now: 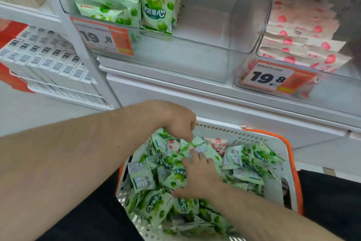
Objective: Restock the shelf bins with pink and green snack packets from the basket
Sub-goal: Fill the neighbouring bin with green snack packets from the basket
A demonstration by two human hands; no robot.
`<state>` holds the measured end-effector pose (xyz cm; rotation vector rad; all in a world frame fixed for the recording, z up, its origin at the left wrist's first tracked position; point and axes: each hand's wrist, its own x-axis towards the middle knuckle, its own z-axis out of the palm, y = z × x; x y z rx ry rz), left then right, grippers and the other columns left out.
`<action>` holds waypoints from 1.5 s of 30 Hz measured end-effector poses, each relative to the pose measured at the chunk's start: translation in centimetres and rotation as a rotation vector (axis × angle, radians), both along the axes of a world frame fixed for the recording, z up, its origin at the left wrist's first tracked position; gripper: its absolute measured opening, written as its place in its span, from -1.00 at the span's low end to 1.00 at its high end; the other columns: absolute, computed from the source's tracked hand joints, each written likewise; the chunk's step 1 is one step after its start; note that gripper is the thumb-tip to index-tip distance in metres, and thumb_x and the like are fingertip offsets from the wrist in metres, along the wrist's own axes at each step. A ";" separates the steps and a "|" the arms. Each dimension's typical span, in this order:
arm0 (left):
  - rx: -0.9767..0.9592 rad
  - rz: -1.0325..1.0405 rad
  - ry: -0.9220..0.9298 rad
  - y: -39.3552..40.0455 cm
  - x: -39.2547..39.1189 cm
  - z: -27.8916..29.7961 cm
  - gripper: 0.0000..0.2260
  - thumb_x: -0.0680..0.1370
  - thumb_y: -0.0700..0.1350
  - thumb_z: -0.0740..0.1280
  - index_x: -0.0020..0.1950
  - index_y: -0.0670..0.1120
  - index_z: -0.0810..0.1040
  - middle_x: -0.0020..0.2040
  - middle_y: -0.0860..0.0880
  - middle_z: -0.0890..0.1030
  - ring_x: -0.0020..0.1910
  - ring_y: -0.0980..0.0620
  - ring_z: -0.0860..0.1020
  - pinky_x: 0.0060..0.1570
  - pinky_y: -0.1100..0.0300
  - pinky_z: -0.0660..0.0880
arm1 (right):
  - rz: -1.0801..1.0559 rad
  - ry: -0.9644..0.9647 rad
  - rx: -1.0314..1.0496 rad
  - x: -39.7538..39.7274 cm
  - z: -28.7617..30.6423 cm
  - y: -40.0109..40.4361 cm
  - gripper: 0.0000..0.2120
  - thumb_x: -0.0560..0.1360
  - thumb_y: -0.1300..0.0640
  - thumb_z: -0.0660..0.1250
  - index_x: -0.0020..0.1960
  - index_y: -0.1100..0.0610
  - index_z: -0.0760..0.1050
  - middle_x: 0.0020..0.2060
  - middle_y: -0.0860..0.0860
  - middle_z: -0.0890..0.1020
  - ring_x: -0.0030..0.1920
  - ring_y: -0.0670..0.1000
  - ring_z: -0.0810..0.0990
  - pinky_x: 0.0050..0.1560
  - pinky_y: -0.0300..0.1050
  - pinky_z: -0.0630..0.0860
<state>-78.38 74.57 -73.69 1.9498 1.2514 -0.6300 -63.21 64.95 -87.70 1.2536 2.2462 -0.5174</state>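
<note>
A white basket (pixel 273 139) with an orange rim sits below the shelf, heaped with green snack packets (pixel 156 207) lying at all angles, with no common long axis. A few pink packets (pixel 216 141) show near its far wall. The left hand (pixel 175 117) reaches in from above, fingers curled and pinching a green packet (pixel 187 146) at the pile's top. The right hand (pixel 199 176) lies flat on the heap, fingers spread, just beneath the left. Above, a clear bin (pixel 195 51) holds upright green packets; the bin (pixel 263 45) beside it holds pink ones.
</note>
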 end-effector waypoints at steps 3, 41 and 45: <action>-0.023 -0.002 0.013 0.1 0.0 -0.2 -0.80 0.59 0.08 0.26 0.01 -0.01 0.32 -0.06 -0.01 0.38 -0.14 0.00 0.33 -0.13 0.11 0.31 | 0.278 -0.032 -0.009 -0.6 -1.9 -1.7 0.18 0.24 -0.53 0.33 0.58 0.01 -0.15 0.56 0.20 -0.12 0.52 0.34 -0.05 0.43 0.44 0.00; -0.254 1.068 -1.153 -1.1 -4.2 10.3 -0.71 0.43 -0.04 0.39 0.10 -0.14 0.59 -0.08 -0.02 0.70 -0.18 0.10 0.63 -0.17 0.18 0.54 | -1.222 1.458 -0.401 4.7 19.9 5.5 -0.63 0.39 0.10 0.37 0.17 0.19 0.53 -0.15 0.15 0.68 -0.31 0.10 0.63 -0.44 -0.10 0.58; -0.173 1.255 -1.331 -1.4 -3.3 10.4 -0.70 0.41 -0.10 0.40 0.10 -0.19 0.58 -0.10 -0.09 0.71 -0.22 0.05 0.67 -0.22 0.16 0.63 | -1.113 1.449 0.038 3.7 21.4 5.2 -0.82 0.54 0.20 0.35 0.14 0.09 0.57 -0.13 -0.04 0.72 -0.17 -0.04 0.69 -0.13 -0.04 0.63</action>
